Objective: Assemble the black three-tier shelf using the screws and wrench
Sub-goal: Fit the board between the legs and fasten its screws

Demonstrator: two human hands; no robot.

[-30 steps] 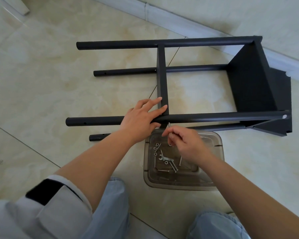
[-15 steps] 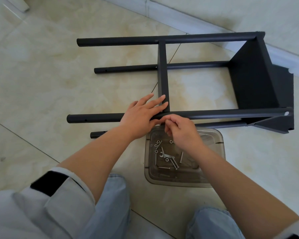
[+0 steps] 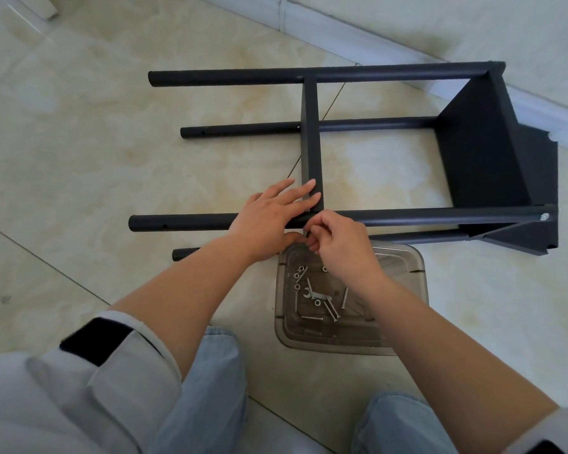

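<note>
The black shelf frame (image 3: 312,132) lies on its side on the tiled floor (image 3: 79,142), its near pole partly covered by the left hand (image 3: 269,221), which rests flat with fingers spread, while the right hand (image 3: 338,247), just before the frame above the clear tray (image 3: 413,290) of screws (image 3: 330,311) and wrench (image 3: 312,293), curls its fingertips round something too hidden to identify.

We see our left hand (image 3: 269,221) flat on the black metal shelf frame (image 3: 407,216) — our right hand (image 3: 338,244) pinching just beside it.
</note>
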